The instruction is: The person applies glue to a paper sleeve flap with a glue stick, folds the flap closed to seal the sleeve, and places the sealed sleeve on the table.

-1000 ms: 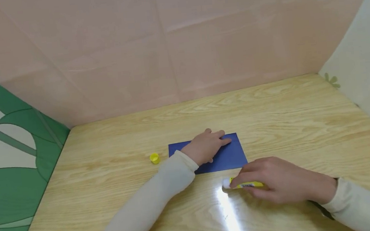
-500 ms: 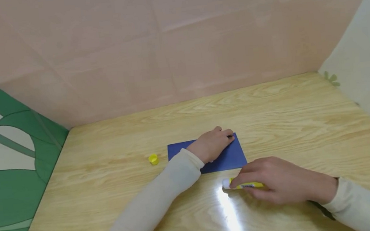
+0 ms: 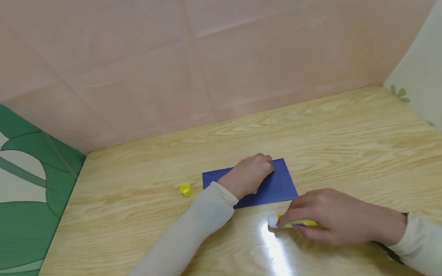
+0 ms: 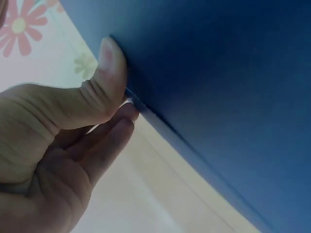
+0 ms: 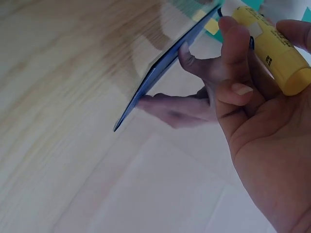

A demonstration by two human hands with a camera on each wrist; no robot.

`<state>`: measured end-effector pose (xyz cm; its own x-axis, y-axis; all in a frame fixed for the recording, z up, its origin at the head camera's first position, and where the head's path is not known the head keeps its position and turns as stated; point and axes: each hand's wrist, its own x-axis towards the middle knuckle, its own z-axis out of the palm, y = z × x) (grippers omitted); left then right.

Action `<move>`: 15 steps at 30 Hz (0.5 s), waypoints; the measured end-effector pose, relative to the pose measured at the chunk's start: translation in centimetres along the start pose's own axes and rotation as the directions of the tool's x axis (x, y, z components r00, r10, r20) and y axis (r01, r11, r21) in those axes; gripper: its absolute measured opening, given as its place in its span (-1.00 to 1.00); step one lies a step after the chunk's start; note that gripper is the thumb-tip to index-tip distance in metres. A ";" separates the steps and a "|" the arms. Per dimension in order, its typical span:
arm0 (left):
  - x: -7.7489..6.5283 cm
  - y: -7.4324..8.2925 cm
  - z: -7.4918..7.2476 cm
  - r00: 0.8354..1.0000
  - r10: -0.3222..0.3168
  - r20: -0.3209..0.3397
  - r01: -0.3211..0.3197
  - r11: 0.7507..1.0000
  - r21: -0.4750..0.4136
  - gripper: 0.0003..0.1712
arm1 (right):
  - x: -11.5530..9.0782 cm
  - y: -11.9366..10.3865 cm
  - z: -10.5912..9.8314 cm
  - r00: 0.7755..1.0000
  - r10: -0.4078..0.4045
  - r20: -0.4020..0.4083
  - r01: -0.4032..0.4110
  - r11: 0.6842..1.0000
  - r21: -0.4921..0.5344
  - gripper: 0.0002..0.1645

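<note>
A dark blue sheet of paper (image 3: 278,185) lies flat on the wooden table, its layers showing along one edge in the left wrist view. On it rests my left hand (image 3: 248,175), at the far edge, fingers bent. There the thumb (image 4: 109,68) presses on the blue face while the fingertips meet the edge. My right hand (image 3: 334,215) grips a yellow glue stick (image 3: 304,223) just in front of the paper's near right corner. The stick's white end points left, uncapped; in the right wrist view its yellow barrel (image 5: 277,51) sits between thumb and fingers.
A small yellow cap (image 3: 186,189) stands on the table left of the paper. A pinkish backdrop (image 3: 214,59) rises behind the wooden tabletop (image 3: 343,140). Printed panels stand at the left (image 3: 12,235) and right (image 3: 436,71) sides.
My left hand slid right along the paper's far edge, then came back left, and its fingers went from spread to bent. The right hand keeps its hold on the glue stick, nearly still.
</note>
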<state>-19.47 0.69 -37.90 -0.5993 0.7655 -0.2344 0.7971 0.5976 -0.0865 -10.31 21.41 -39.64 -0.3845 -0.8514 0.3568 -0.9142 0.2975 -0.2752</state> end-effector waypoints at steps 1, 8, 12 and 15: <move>0.0 0.0 0.0 1.000 0.009 0.008 -0.009 1.000 0.017 -0.47 | 0.0 0.0 0.0 1.000 0.000 0.002 0.000 1.000 0.007 -0.56; 0.4 -0.2 -0.3 0.992 0.059 0.113 -0.065 0.997 0.050 -0.10 | -0.2 -0.1 0.0 1.000 0.009 0.006 -0.009 1.000 0.021 -0.55; 0.6 -0.3 -0.4 0.988 0.063 0.140 -0.064 0.998 0.001 0.04 | -0.2 -0.3 0.0 1.000 -0.003 -0.012 0.003 1.000 0.004 -0.54; 0.5 -0.4 -0.5 0.988 0.051 0.148 -0.049 0.999 -0.019 0.06 | 0.0 -0.4 0.0 0.999 -0.023 -0.027 0.023 1.000 -0.004 -0.52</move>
<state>-20.15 0.93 -37.51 -0.5400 0.7513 -0.3793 0.8240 0.5638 -0.0564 -9.95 21.34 -39.50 -0.3665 -0.8459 0.3874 -0.9234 0.2795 -0.2632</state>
